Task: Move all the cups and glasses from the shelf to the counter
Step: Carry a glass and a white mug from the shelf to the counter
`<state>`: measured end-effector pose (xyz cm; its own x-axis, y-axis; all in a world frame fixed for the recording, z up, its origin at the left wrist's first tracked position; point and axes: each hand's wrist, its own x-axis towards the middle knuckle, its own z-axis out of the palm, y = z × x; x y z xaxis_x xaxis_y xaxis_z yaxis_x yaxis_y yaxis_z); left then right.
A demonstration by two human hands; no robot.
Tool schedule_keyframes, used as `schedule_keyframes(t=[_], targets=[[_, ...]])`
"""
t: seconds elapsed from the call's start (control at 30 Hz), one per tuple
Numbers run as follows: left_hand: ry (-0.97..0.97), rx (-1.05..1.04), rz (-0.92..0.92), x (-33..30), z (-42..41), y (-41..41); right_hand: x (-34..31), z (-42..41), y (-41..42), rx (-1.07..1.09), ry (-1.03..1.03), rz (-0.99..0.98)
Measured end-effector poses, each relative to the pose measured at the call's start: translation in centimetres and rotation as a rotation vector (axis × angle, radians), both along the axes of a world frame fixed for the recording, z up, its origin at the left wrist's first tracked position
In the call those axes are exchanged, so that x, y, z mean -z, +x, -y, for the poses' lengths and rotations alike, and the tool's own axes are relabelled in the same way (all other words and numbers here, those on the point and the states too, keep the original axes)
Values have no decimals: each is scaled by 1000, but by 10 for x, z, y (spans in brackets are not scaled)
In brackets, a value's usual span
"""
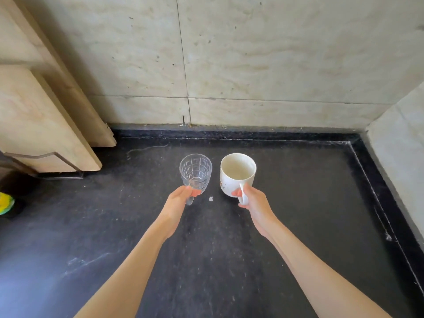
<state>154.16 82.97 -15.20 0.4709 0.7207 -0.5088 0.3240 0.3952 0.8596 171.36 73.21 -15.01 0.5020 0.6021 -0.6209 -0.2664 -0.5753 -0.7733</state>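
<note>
Two bare arms reach forward over a dark, speckled counter (pixel 298 203), and each hand holds one vessel. The left hand (pixel 177 199) grips a clear glass (pixel 195 172) with a moulded grid pattern; its fingers curl round the handle low on the near side of the glass. The right hand (pixel 252 200) grips a white mug (pixel 237 174), with fingers and thumb closed round the white handle on the mug's near side. The mug is upright, its mouth open to the camera, its inside pale and slightly stained, and a small reddish-brown mark shows on its left wall.

Taking the mug as the landmark: the glass stands just to its left, close but apart, with a strip of counter showing between them. A tiny white fleck (pixel 211 198) lies on the counter just below and left of the mug. Whether either vessel's base rests on the counter or hangs just above it cannot be told.

Behind the mug rises a pale marbled wall (pixel 275 53), and another pale wall (pixel 399 143) closes the right side. Far to the mug's left, beige stone slabs (pixel 41 115) slant down toward the counter, and a yellow-green object (pixel 5 203) sits at the left edge.
</note>
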Motion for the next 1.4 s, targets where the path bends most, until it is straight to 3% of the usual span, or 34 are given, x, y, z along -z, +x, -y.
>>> schedule_keyframes(t=[0.57, 0.93, 1.07, 1.17, 1.27, 1.4], targets=[[67, 44, -50, 37, -100, 70, 43, -109, 40, 18, 128, 35], [46, 39, -114, 29, -109, 84, 40, -117, 46, -46, -30, 123], [223, 47, -250, 12, -97, 71, 28, -103, 45, 51, -70, 142], [340, 48, -294, -3, -78, 47, 10, -76, 36, 10, -65, 224], [508, 191, -344, -22, -54, 18, -17, -50, 23, -164, 27, 451], [783, 303, -557, -59, -31, -19, -71, -38, 4, -536, 197, 748]])
